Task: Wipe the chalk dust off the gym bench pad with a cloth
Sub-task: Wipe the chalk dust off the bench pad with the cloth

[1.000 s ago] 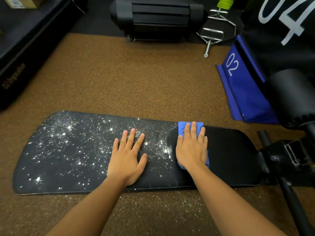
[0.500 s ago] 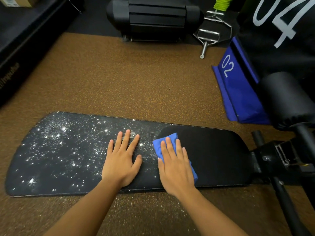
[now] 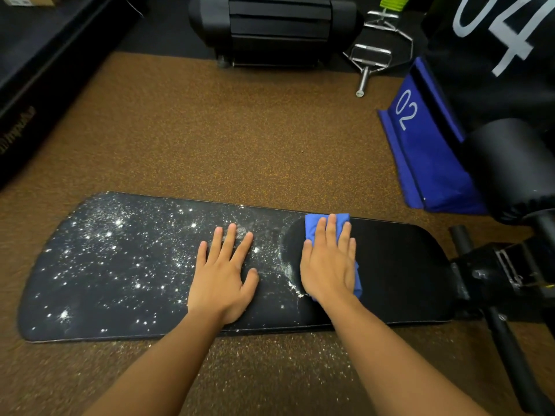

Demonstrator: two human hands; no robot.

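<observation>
A long black bench pad [image 3: 399,265] lies across the lower middle of the view. White chalk dust [image 3: 114,235] speckles its left half; the right part looks black and clean. My right hand [image 3: 329,259] presses flat, fingers straight, on a folded blue cloth [image 3: 312,225] near the pad's far edge, right of centre. The cloth shows beyond my fingertips and beside my palm. My left hand [image 3: 223,271] rests flat on the dusty pad just left of it, fingers spread, holding nothing.
Brown speckled floor [image 3: 240,139] surrounds the pad, with chalk specks below its near edge. A blue wedge marked 02 [image 3: 420,139] and black padded gear [image 3: 510,163] stand at right. The bench's metal frame [image 3: 504,271] joins the pad's right end. A black machine [image 3: 276,28] sits at the back.
My right hand slid the cloth towards me and left half a second ago, then back out to the pad's far edge. The left hand stayed flat in place.
</observation>
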